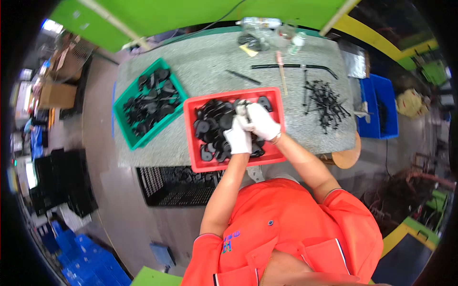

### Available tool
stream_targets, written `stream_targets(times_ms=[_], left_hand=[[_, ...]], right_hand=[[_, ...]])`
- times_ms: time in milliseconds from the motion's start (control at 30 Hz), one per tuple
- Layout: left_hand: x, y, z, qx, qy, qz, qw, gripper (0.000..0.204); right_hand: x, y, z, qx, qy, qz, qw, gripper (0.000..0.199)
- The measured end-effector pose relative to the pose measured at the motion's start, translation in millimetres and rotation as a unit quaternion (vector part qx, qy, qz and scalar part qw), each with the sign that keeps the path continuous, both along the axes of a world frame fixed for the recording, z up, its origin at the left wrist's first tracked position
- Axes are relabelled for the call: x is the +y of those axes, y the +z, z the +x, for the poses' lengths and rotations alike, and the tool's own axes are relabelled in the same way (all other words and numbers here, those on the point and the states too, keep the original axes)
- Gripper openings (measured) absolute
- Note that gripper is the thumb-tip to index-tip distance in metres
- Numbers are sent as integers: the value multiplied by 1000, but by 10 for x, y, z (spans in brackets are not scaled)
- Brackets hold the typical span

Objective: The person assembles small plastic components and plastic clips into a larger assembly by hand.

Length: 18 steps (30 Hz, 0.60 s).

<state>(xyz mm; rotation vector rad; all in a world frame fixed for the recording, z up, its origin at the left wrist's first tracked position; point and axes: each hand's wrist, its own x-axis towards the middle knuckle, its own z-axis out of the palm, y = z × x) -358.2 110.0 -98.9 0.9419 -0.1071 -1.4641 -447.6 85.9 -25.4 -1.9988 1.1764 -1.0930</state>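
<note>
Both my hands wear white gloves and meet over the right half of a red plastic bin point(205, 168). Rounded black plastic parts point(210, 114) lie heaped in that bin. My left hand point(238, 138) has its fingers drawn in against my right hand point(262, 123), which is also closed. Whatever is between the fingers is mostly covered by the gloves and too small to name. One loose black part point(265, 103) sits in the bin's far right corner, just beyond my right hand.
Left of the red bin, a tilted green bin point(123, 127) holds more black parts. At right lie a pile of thin black pieces point(325, 102), a bent black rod point(276, 66) and a pink-ended stick point(282, 76). Bottles point(260, 23) stand behind. Below is a black crate point(157, 190); a blue bin point(392, 121) stands right.
</note>
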Motion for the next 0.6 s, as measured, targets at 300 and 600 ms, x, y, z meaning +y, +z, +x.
stream_targets(times_ms=[300,600], left_hand=[[32,264,157,77,-167,46,982,20],[86,621,256,-618,-157,-330,696,99]], right_hand=[[11,0,-185,-678,83,414,602,27],[-202,-58,-139,-807,139,409,403,39]])
